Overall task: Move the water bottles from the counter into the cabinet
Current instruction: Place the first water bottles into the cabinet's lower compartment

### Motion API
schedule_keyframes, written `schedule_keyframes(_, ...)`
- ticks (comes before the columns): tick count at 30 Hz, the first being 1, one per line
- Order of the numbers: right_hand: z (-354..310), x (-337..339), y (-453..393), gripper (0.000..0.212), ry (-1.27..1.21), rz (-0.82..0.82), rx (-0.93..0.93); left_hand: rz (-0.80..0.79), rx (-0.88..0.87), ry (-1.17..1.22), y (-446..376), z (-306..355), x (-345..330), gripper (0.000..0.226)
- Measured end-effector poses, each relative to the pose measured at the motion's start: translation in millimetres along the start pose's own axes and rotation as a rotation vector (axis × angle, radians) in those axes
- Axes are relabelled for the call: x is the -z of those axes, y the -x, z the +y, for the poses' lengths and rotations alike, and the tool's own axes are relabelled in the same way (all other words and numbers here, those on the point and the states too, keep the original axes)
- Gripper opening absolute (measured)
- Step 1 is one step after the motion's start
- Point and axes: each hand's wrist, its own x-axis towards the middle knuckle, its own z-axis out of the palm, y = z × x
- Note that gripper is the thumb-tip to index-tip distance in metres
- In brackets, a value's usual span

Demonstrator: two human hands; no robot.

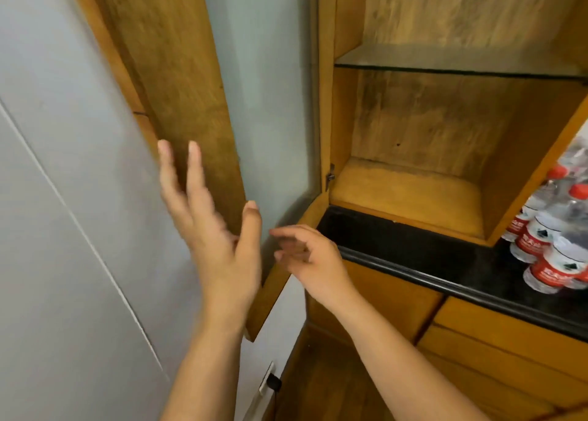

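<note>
Standing on black counter (445,261): clear water bottles (547,239), red caps, red labels | both grips apart, holding nothing

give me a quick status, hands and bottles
Left hand open at the cabinet door; right hand open, empty. Water bottles on the counter. Cabinet open, nothing blocking.

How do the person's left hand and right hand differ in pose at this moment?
The left hand is raised with straight, spread fingers pointing up beside the open wooden cabinet door; the right hand sits lower, its fingers loosely bent and pointing left toward the door's lower edge. Both hands hold nothing, and neither is near the red-capped water bottles.
</note>
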Motion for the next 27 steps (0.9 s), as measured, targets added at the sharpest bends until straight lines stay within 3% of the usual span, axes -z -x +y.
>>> schedule_keyframes(5, 29, 56, 59, 0.022, 0.066, 0.212, -0.103, -0.382, 0.032, 0.107, 62, 12, -50, 0.052)
schedule_keyframes(10, 76, 119, 141, 0.023, 0.08, 0.462, -0.294, -0.79, 0.33, 0.384, 142, 27, -111, 0.044)
schedule_keyframes(18, 178, 204, 304, 0.034, -0.064, 0.945, -0.616, -1.411, 0.598, 0.395, 295, 65, -217, 0.038)
schedule_keyframes(21, 220, 220, 358, 0.035, -0.155, 1.093, -0.732, -1.581, 0.697, 0.35, 362, 68, -252, 0.038)
schedule_keyframes(27, 324, 220, 428, 0.041, -0.226, 1.201, -0.983, -1.785, 0.825, 0.198, 480, 28, -306, 0.038)
